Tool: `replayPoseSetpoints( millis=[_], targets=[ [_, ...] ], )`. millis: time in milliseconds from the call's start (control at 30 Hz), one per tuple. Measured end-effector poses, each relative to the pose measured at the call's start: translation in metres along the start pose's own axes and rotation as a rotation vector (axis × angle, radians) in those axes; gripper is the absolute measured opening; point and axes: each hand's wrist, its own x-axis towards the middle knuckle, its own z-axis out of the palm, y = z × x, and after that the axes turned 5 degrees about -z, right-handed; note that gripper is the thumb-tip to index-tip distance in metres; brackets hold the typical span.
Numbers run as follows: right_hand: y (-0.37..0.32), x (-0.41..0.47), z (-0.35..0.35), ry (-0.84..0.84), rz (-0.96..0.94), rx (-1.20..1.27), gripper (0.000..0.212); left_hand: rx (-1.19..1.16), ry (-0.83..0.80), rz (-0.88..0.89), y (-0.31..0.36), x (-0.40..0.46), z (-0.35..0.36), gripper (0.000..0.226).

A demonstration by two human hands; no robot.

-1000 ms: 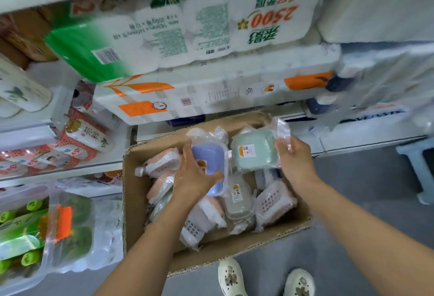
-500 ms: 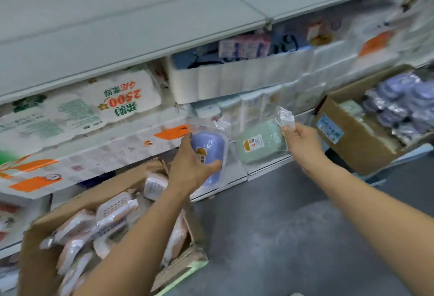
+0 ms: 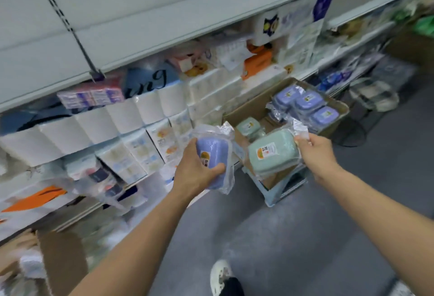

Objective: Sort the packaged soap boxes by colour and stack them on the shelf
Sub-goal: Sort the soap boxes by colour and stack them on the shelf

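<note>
Cardboard box [image 3: 249,107] beside toilet-roll packs [image 3: 131,117]

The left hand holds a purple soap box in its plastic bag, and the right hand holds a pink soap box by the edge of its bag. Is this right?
Not quite. The head view shows that the soap box in the right hand is pale green, not pink. The rest holds: the left hand holds a purple soap box in its plastic bag, and the right hand holds its box by the bag's edge.
</note>
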Motion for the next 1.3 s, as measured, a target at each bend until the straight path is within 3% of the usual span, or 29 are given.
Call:
replayPoseSetpoints(
  millis=[233,400,533,767,967,1067,1167,1300],
  targets=[
    [0.042,0.114,-0.029,0.077,0.081,0.042,0.022,0.047,-0.005,-0.007,0.036,0.083,0.069,0.061],
    [0.083,0.205,0.009,-0.083,0.160,-0.011,0.013,0.064,0.016,-0.132,0.026,0.157,0.121,0.078],
    [0.117,0.260,0.050,-0.209,0.266,-0.057,0.018,0.076,0.030,-0.234,0.020,0.197,0.154,0.090],
    [0.180,0.304,0.113,-0.452,0.462,-0.085,0.021,0.094,0.019,-0.297,0.007,0.226,0.181,0.098],
    [0.198,0.317,0.116,-0.464,0.502,-0.116,0.012,0.059,0.039,-0.334,0.010,0.226,0.189,0.108],
    [0.199,0.322,0.112,-0.589,0.506,-0.186,0.007,0.049,0.087,-0.360,0.025,0.221,0.195,0.113],
    [0.188,0.334,0.104,-0.737,0.447,-0.309,0.028,0.042,0.141,-0.377,0.048,0.217,0.202,0.115],
    [0.151,0.355,0.070,-0.866,0.048,-0.439,0.073,0.124,0.144,-0.333,0.087,0.215,0.217,0.110]
  ],
)
